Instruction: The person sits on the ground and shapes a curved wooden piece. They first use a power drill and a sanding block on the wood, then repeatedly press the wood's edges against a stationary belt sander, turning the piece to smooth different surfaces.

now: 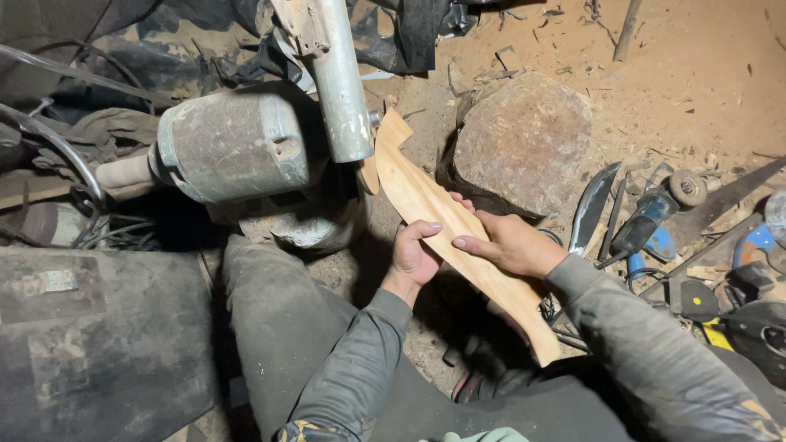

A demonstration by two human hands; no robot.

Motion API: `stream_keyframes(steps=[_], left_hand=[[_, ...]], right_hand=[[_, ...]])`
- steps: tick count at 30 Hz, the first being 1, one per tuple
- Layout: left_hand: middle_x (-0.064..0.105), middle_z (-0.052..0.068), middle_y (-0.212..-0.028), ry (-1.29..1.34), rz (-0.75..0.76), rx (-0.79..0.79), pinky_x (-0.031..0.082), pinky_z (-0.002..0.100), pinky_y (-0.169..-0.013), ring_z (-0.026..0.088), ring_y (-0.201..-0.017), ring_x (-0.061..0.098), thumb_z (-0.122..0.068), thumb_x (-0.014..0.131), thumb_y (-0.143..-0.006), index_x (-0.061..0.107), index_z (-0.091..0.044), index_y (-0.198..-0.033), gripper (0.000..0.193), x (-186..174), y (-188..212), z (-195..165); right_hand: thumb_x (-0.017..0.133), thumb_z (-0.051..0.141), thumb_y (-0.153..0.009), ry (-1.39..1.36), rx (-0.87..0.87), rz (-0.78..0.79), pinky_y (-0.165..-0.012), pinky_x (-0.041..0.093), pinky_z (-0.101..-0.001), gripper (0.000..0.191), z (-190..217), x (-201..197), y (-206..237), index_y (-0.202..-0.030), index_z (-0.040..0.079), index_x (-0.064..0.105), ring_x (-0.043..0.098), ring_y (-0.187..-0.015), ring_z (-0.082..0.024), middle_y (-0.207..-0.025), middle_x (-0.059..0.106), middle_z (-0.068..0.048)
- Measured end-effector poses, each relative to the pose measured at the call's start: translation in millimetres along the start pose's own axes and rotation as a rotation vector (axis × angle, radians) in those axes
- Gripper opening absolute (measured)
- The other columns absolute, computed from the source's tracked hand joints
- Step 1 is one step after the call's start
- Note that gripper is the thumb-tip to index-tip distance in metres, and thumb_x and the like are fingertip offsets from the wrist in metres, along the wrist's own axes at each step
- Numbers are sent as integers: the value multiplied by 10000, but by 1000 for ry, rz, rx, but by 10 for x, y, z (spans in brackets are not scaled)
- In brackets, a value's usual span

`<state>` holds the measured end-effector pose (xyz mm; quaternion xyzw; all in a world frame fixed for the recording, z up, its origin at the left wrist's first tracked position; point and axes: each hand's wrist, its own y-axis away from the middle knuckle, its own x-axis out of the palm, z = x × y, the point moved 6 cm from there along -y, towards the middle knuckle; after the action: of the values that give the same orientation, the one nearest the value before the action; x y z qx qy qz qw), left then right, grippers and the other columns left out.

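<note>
wooden piece [458,237] tip behind grinder guard [340,82]

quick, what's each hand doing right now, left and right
Left hand: closed around the curved wooden piece, gripping it from below.
Right hand: fingers laid over the same wooden piece, holding it from above.

Sandy floor [696,74], big stone [524,143], angle grinder [651,217], dark blade [591,209]
</note>
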<state>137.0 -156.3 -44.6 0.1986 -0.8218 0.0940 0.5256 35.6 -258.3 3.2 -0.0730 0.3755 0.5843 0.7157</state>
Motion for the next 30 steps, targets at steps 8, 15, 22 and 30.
stream_keyframes(steps=[8,15,22,30], left_hand=[[534,206,-1422,-18,63,21,318,510,-1267,360,-1461,441,25,592,-769,423,1,-1431,683,149,66,120],[522,154,-1461,-64,42,-20,265,461,-1276,311,-1472,412,51,626,-726,426,-41,-1438,746,221,99,254],[553,187,-1393,-35,60,5,341,494,-1251,345,-1406,485,-1,596,-741,437,23,-1428,706,131,70,111],[588,205,-1287,-57,-3,50,420,498,-1177,367,-1284,558,-103,584,-753,433,26,-1417,693,-11,57,-107]], right_hand=[[607,608,-877,144,-21,157,-788,564,-431,619,-210,-226,-16,-1195,78,637,741,-859,-329,-956,753,-203],[627,610,-851,200,-98,247,-796,566,-429,642,-352,-379,-49,-1225,89,642,741,-889,-341,-980,750,-203],[608,600,-879,165,-14,205,-763,577,-430,604,-239,-218,-64,-1161,67,636,757,-828,-340,-916,752,-214],[622,584,-897,4,77,9,-779,591,-417,626,68,96,6,-1184,28,638,779,-832,-314,-931,759,-221]])
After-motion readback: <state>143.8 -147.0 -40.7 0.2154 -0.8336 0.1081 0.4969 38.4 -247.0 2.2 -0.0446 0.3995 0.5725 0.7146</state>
